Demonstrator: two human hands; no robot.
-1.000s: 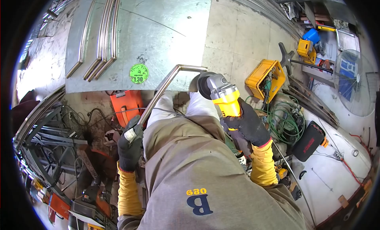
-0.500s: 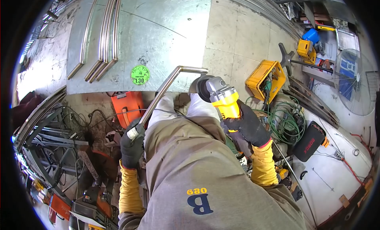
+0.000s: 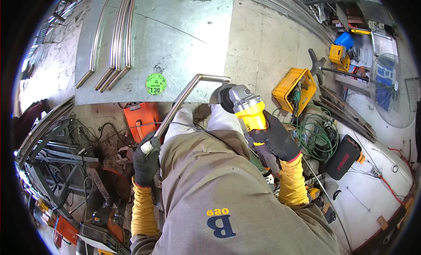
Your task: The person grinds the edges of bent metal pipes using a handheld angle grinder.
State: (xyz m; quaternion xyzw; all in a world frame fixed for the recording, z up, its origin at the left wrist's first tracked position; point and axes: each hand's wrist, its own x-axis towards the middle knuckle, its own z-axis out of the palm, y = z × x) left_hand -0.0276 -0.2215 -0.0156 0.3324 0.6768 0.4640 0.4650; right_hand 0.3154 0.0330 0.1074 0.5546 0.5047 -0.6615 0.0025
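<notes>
My left hand [image 3: 146,160], in a dark glove, is closed round the lower end of a bent metal tube [image 3: 179,101]. The tube runs up and away from me, then bends to the right over the sheet's front edge. In my right hand [image 3: 277,139], also gloved, is a yellow and grey angle grinder [image 3: 249,108]. Its disc [image 3: 224,97] is at the tube's right end and looks to be touching it or very close. Several more bent tubes [image 3: 116,49] lie on the metal sheet [image 3: 180,49], left of a round green sticker [image 3: 155,84].
An orange case [image 3: 142,120] sits below the sheet's front edge. Metal frames [image 3: 52,154] crowd the left. On the right are a yellow crate [image 3: 310,84], a coiled green hose [image 3: 313,136], a black case [image 3: 343,157] and a fan [image 3: 396,86]. A thin cable [image 3: 195,125] crosses before my lap.
The grinder and tube keep almost the same position, both hands still gripping. The whole view has shifted only very slightly.
</notes>
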